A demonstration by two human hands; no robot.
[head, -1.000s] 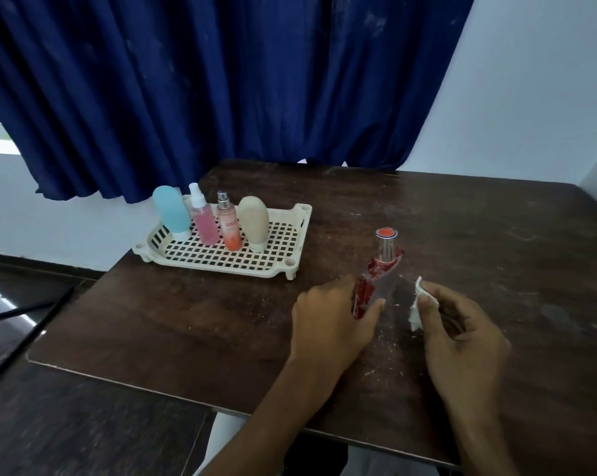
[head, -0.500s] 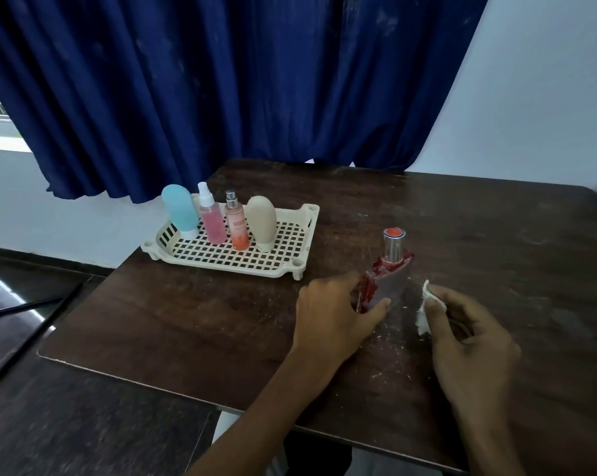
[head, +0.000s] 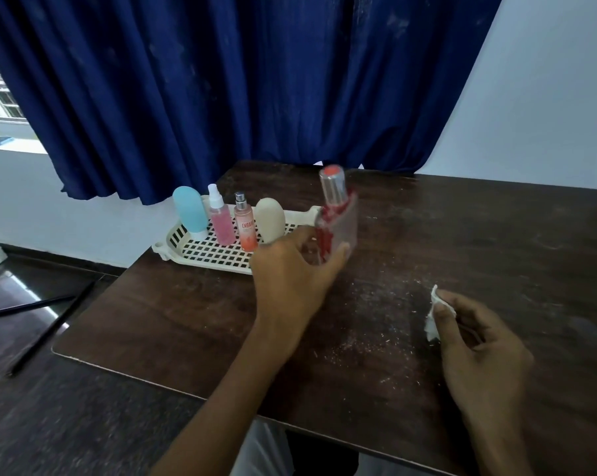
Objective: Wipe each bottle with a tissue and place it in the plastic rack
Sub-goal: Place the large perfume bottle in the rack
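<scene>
My left hand [head: 295, 269] grips a clear bottle with red markings and a silver, red-topped cap [head: 336, 214], held upright above the table beside the right end of the cream plastic rack [head: 201, 250]. In the rack stand a blue bottle [head: 189, 213], a pink spray bottle [head: 220, 218], an orange spray bottle [head: 245, 226] and a beige bottle [head: 270, 219]. My right hand [head: 479, 341] pinches a crumpled white tissue [head: 433, 316] low over the table, well right of the bottle.
The dark wooden table [head: 462, 235] carries white crumbs in its middle. A blue curtain [head: 221, 80] hangs behind the rack. The table's left edge is close to the rack, with dark floor and thin black rods [head: 46, 334] below it.
My left hand has lifted the red-marked bottle off the table and carried it away from the tissue toward the rack. My right hand with the tissue has stayed roughly where it was.
</scene>
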